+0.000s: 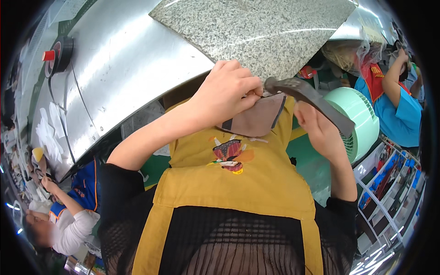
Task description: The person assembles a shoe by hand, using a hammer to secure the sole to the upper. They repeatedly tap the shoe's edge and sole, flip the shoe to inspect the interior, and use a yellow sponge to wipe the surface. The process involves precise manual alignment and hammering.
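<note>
At the near corner of a speckled granite slab (pixel 252 34), my left hand (pixel 229 91) pinches the edge of a flat brownish-pink piece (pixel 256 121) with dark strips along its edges. Its material, perhaps leather or cloth, I cannot tell. My right hand (pixel 321 135) is closed around a hammer, whose dark metal head (pixel 316 98) shows above the fingers. The handle is mostly hidden by the hand. One end of the hammer head is close beside my left fingertips, over the piece's upper edge; whether it touches is unclear.
The slab rests on a shiny metal table (pixel 133 50). A black device with a red knob (pixel 57 57) and its cable stand at left. A mint-green fan (pixel 357 117) is close to my right forearm. Co-workers (pixel 75 220) sit at left and far right (pixel 396 105).
</note>
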Motion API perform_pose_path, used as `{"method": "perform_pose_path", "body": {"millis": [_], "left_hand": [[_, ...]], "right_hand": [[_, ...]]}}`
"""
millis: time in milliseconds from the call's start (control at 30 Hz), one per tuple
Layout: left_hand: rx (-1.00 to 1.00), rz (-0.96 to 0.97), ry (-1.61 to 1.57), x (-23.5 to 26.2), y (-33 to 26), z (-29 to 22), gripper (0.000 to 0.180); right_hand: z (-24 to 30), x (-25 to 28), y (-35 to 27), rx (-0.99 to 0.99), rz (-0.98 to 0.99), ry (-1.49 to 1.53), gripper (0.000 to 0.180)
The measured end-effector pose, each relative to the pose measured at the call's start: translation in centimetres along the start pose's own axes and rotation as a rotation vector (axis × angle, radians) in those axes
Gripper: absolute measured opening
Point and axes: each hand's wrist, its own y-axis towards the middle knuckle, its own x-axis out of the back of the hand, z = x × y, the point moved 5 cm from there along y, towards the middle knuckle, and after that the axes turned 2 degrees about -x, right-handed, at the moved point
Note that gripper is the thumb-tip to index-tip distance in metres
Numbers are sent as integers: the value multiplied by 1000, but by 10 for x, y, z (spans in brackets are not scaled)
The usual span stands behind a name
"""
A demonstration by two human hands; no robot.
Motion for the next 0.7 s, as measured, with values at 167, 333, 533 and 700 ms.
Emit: {"method": "perform_pose_path", "body": {"millis": [167,333,533,700], "left_hand": [[-36,-104,110,-12,8,-3,10],[-35,-90,77,-11,3,0,13],[-238,-173,215,-16,-4,-8,22],[-269,-165,236,-16,-3,-9,15]], "right_hand": [[1,7,-4,123,-146,-135,11],[-7,1,-3,-24,-5,-48,12],[1,4,1,41,-3,-12,16],[4,2,6,63,31,-51,20]]}}
